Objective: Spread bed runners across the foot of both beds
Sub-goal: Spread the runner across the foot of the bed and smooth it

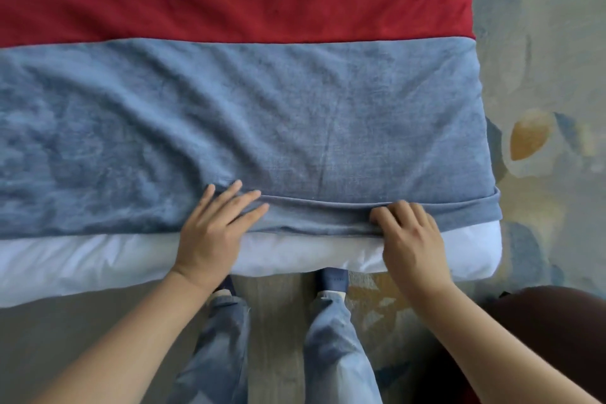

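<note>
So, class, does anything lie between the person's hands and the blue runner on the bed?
Nothing visible does. The left hand lies flat on the blue runner, and the right hand curls its fingers on the runner's folded near edge.

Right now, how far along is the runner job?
Done: red runner and blue runner lie across this bed. In hand: left hand presses the blue one flat, right hand grips its folded near edge. Left: smoothing its wrinkles; the other bed isn't in view.
</note>
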Demonstrator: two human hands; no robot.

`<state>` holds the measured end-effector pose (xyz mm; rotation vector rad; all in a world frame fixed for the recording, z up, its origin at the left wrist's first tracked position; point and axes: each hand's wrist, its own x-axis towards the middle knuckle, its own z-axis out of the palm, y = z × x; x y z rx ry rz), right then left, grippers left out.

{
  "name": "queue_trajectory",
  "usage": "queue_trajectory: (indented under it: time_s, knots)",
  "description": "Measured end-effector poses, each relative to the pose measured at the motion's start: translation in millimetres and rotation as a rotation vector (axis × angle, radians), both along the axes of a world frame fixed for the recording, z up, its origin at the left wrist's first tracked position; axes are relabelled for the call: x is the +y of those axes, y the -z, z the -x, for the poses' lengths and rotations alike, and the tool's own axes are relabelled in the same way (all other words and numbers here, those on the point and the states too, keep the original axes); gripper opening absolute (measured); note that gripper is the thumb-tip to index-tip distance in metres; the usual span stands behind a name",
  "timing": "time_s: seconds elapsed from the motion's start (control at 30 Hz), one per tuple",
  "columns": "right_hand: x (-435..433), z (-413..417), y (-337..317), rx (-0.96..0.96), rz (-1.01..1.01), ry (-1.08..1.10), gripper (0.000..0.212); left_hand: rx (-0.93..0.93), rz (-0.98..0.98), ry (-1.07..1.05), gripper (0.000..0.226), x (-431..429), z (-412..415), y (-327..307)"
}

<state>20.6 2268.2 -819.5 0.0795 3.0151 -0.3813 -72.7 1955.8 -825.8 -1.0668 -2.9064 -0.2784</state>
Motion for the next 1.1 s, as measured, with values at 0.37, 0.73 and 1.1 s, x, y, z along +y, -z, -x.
queue_trajectory:
  time_s: [0.37,0.73,1.1]
  knots:
    - [3,3,-6,-0.052,-0.154,-0.013,0.041,-0.021,0.122,-0.172,0.067,-104,17,-10]
    - [-223,80,-2,0.048,0.084,-0.317,0.032,-0.089,0.178,-0.232,0.074,-217,48,-8]
    - [-407,146,4,0.01,0.226,-0.62,0.047,-0.04,0.164,-0.263,0.062,-360,71,7]
